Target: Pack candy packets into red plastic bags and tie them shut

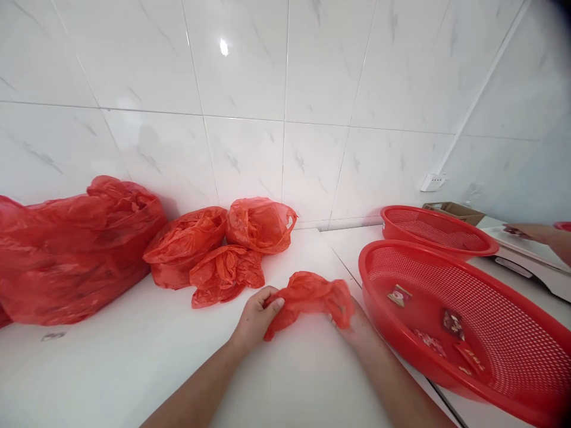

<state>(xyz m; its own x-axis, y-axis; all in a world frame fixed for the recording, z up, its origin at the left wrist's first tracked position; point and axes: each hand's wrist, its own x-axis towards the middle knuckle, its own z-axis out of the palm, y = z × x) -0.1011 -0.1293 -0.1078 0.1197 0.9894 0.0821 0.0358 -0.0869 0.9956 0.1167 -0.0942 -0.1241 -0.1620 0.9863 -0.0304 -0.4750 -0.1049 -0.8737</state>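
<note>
While the left hand (257, 316) has its grip pinched on a red bag (306, 292) stretching left to right, its film partly veils the right hand (352, 324), whose grip I cannot tell.

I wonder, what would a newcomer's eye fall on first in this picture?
Probably the large oval red plastic basket at right, holding small printed packets. Next, the big, bulging red plastic bag at far left. At centre, the left hand grips a crumpled, thin red plastic bag, whose other end partly hides the right hand.
</note>
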